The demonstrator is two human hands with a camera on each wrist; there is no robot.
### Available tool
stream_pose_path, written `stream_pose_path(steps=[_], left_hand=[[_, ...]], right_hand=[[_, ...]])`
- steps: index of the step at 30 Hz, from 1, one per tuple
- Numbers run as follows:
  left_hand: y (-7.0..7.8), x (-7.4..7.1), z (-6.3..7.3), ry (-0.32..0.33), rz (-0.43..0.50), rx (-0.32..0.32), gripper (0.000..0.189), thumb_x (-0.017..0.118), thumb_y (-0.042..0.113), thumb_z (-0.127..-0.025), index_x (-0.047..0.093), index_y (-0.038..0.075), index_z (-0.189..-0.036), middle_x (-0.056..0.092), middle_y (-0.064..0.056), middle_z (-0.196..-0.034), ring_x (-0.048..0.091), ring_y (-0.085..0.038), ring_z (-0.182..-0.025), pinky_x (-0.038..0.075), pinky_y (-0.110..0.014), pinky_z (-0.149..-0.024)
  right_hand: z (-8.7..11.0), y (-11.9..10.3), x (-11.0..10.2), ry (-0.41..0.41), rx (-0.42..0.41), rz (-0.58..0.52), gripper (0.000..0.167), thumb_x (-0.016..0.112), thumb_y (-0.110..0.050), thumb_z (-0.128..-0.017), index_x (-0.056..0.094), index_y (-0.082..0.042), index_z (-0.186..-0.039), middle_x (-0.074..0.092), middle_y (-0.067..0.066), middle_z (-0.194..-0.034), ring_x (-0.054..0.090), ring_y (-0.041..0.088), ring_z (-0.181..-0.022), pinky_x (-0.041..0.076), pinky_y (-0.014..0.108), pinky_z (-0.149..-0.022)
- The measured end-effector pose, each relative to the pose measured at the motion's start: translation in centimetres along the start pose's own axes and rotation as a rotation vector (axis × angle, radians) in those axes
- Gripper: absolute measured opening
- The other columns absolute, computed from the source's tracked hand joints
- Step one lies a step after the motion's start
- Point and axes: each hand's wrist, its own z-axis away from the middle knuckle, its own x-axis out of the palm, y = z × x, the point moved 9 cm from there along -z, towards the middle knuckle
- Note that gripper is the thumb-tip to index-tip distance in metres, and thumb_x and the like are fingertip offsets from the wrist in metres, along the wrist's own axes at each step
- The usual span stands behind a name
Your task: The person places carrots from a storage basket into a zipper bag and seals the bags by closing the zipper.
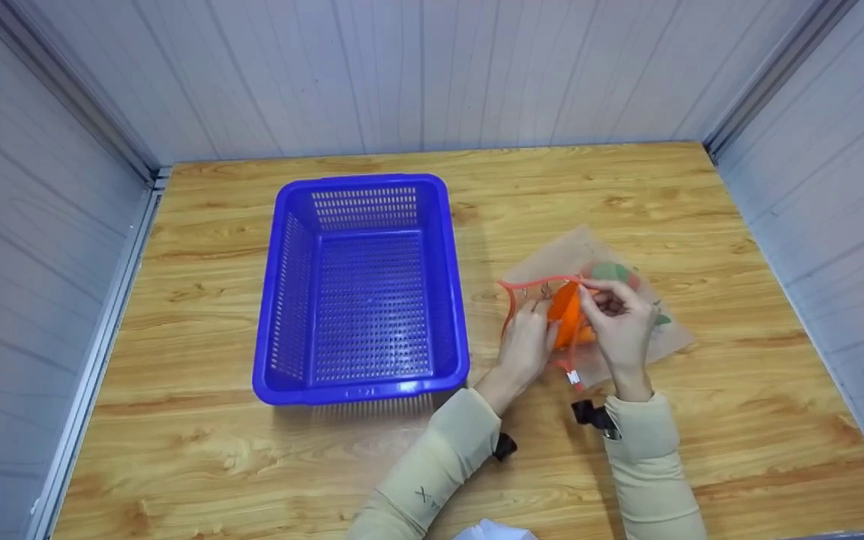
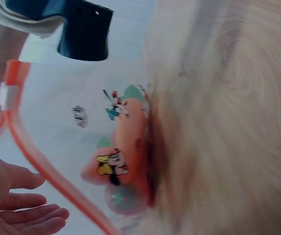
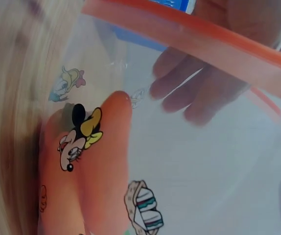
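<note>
A clear zip bag (image 1: 593,367) with a red-orange rim and cartoon prints lies on the table right of the basket. Several orange carrot-like pieces (image 3: 108,156) with green tops (image 2: 131,92) are inside it. My right hand (image 1: 623,322) pinches the bag's rim between thumb and forefinger, keeping the mouth apart. At that mouth is my left hand (image 1: 529,334), its fingers (image 3: 179,93) extended and seen through the plastic in the right wrist view. An orange piece (image 1: 565,315) shows between the two hands. A white slider (image 1: 573,377) sits at the rim's near corner.
A blue plastic basket (image 1: 361,390) with slotted walls stands left of the bag on the wood-grain table (image 1: 199,360). Pale panel walls (image 1: 417,75) enclose the table at the back and both sides. White cloth (image 1: 492,531) shows at the near edge.
</note>
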Motion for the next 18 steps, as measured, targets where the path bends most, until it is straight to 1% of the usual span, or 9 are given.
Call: stream_pose_path(steps=[5,8,10,12,14,18], left_hand=[[0.4,-1.6,0.4,-0.006,0.014,0.006,0.023,0.060,0.013,-0.084,0.061,0.002,-0.104,0.060,-0.007,-0.097,0.059,-0.016,-0.086,0.048,-0.024,-0.077],[0.6,-2.6,0.6,-0.010,0.038,0.006,0.023,0.059,0.015,-0.085,0.060,0.002,-0.104,0.061,-0.007,-0.097,0.059,-0.016,-0.086,0.048,-0.023,-0.076],[0.6,-3.4,0.8,-0.006,0.063,0.009,0.024,0.058,0.016,-0.086,0.060,0.002,-0.105,0.060,-0.007,-0.096,0.059,-0.015,-0.083,0.048,-0.022,-0.073],[0.5,-4.1,0.9,0.005,0.081,0.010,0.025,0.059,0.017,-0.086,0.059,0.003,-0.106,0.061,-0.007,-0.095,0.059,-0.014,-0.081,0.049,-0.021,-0.071],[0.4,-4.8,1.0,0.021,0.088,0.015,0.024,0.059,0.018,-0.086,0.059,0.003,-0.106,0.061,-0.007,-0.095,0.060,-0.015,-0.080,0.049,-0.022,-0.069],[-0.1,-6.1,1.1,0.070,0.092,0.025,0.021,0.059,0.014,-0.085,0.060,0.003,-0.103,0.061,-0.007,-0.095,0.060,-0.017,-0.083,0.049,-0.024,-0.070]], right_hand=[[0.1,1.2,-0.3,-0.008,-0.011,0.030,0.011,0.066,-0.003,-0.077,0.068,0.003,-0.086,0.061,0.008,-0.063,0.051,0.012,-0.044,0.043,0.017,-0.040],[-0.1,0.5,-0.3,-0.013,-0.010,0.033,0.009,0.065,-0.002,-0.077,0.068,0.003,-0.085,0.060,0.010,-0.062,0.051,0.011,-0.043,0.043,0.018,-0.040],[-0.3,-0.3,-0.3,-0.013,-0.009,0.038,0.008,0.065,0.001,-0.077,0.068,0.004,-0.083,0.059,0.012,-0.060,0.050,0.013,-0.042,0.043,0.017,-0.040],[-0.5,-0.9,-0.3,-0.019,-0.004,0.048,0.007,0.064,0.002,-0.077,0.068,0.004,-0.083,0.059,0.012,-0.060,0.050,0.015,-0.042,0.043,0.016,-0.040],[-0.6,-1.0,-0.3,-0.024,0.005,0.058,0.007,0.065,0.002,-0.076,0.068,0.003,-0.083,0.059,0.011,-0.060,0.050,0.016,-0.043,0.043,0.016,-0.041],[-0.7,-1.0,-0.3,-0.034,0.003,0.062,0.007,0.065,0.001,-0.076,0.069,0.001,-0.083,0.060,0.009,-0.060,0.051,0.012,-0.043,0.043,0.016,-0.041]])
